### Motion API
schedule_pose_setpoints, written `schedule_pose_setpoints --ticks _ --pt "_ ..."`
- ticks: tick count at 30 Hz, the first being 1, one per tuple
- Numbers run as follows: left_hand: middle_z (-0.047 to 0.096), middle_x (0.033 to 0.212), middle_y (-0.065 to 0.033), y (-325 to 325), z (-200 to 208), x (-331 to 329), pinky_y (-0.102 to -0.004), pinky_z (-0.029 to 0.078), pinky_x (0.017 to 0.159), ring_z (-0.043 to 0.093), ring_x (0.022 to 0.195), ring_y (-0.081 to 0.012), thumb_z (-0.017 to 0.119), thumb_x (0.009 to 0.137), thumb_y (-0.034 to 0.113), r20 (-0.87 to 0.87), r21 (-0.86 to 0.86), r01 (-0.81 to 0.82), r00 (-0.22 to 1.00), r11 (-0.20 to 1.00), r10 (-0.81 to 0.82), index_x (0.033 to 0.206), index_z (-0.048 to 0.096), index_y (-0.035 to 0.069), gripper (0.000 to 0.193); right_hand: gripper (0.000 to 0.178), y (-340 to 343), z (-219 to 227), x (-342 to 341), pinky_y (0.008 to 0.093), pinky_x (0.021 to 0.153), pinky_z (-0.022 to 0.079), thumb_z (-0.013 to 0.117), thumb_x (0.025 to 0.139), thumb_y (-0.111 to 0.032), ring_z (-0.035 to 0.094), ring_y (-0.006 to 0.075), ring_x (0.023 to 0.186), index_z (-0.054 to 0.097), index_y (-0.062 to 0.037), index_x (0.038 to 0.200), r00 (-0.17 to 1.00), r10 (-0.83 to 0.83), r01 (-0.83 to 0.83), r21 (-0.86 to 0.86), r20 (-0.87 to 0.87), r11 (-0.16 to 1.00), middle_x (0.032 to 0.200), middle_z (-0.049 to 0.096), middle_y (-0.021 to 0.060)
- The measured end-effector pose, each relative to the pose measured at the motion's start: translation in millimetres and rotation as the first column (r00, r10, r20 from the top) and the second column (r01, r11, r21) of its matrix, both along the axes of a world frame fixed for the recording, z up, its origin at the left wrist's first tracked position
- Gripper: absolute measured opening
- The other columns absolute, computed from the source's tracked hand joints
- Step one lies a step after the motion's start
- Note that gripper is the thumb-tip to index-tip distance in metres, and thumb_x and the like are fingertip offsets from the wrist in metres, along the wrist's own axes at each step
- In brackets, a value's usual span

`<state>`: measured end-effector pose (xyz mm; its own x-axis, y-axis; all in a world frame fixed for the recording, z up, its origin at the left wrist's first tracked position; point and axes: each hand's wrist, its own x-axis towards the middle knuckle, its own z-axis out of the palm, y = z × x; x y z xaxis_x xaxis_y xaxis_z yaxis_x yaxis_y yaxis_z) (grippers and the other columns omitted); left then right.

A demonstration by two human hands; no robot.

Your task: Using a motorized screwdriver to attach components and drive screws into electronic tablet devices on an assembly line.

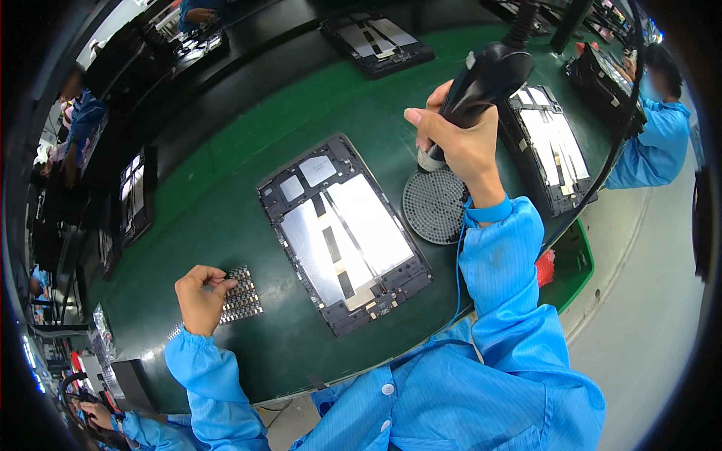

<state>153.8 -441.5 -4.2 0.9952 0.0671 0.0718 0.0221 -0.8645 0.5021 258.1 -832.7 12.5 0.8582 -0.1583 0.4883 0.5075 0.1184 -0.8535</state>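
Observation:
My right hand (470, 143) is wrapped round a black electric screwdriver (492, 71), held at a tilt. The screwdriver's pale lower end is over the edge of a round grey screw tray (435, 209) full of small holes; whether it touches is hard to see. Fingers and thumb of my left hand (200, 299) are pinched together at a sheet of small metallic parts (244, 302). What lies between those fingertips is too small to make out. Between my hands rests an opened tablet (353, 240), its silver battery panels and dark frame facing up.
Another opened tablet (553, 146) lies to the right, one more (376, 41) at the far side, another (135, 192) at the left. A green bin (575, 263) with red material stands at lower right. A dark cable (602, 177) hangs down the right. Co-workers (654, 143) sit nearby.

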Motion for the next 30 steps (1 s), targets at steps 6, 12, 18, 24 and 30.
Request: schedule_pose_setpoints --ticks 6,12,18,24,30 --pt "0.068 0.081 -0.0122 -43.4 22.1 -13.5 -0.0277 0.052 0.069 0.067 0.074 -0.0192 0.074 0.068 -0.006 0.265 -0.179 0.147 0.959 0.973 -0.096 0.075 0.063 -0.004 0.013 0.02 8.7 16.3 -15.7 0.0226 0.044 0.044 0.074 0.074 0.002 0.057 0.0108 0.048 0.056 -0.0014 0.079 0.994 0.104 -0.108 0.121 0.044 0.987 0.059 0.058 0.0051" --pt "0.069 0.081 -0.0134 -119.3 4.4 -10.4 -0.0258 0.055 0.059 0.069 0.073 -0.0181 0.068 0.078 -0.004 0.073 -0.528 0.212 0.976 0.822 -0.205 0.087 0.058 -0.005 0.013 0.022 19.2 27.6 -24.3 0.0223 0.045 0.046 0.074 0.074 0.003 0.058 0.012 0.048 0.056 -0.0007 0.085 0.974 0.169 -0.188 0.124 0.148 0.974 0.06 0.059 0.0057" --pt "0.069 0.081 -0.0124 -95.0 -14.4 -7.5 -0.0249 0.054 0.059 0.066 0.068 -0.0153 0.067 0.08 -0.003 0.166 -0.68 0.083 0.985 0.728 0.042 0.092 0.064 -0.008 0.014 0.017 -19.2 12.2 -12.2 0.0221 0.044 0.044 0.074 0.074 0.002 0.058 0.0117 0.047 0.058 -0.0024 0.079 0.997 0.03 -0.034 0.05 0.072 0.998 0.058 0.059 0.0049" --pt "0.067 0.074 -0.0086 -77.1 -47.2 -9.4 -0.0219 0.05 0.057 0.062 0.062 -0.0119 0.07 0.079 0.0 0.162 -0.593 -0.044 0.972 0.804 0.172 0.093 0.068 -0.004 0.015 0.017 -19.1 -0.2 -5.3 0.0227 0.043 0.044 0.073 0.073 0.003 0.057 0.0109 0.046 0.058 -0.0022 0.079 1.0 0.015 -0.015 0.057 -0.004 0.998 0.058 0.059 0.0045" --pt "0.065 0.07 -0.0059 -75.8 -50.2 -4.5 -0.0219 0.046 0.056 0.06 0.061 -0.01 0.072 0.079 0.004 0.214 -0.432 -0.048 0.965 0.901 0.154 0.09 0.07 -0.002 0.013 0.017 -22.7 -4.6 -2.0 0.0226 0.043 0.044 0.073 0.073 0.003 0.056 0.0102 0.047 0.058 -0.0008 0.079 1.0 -0.015 0.015 0.008 -0.015 1.0 0.059 0.059 0.0046"
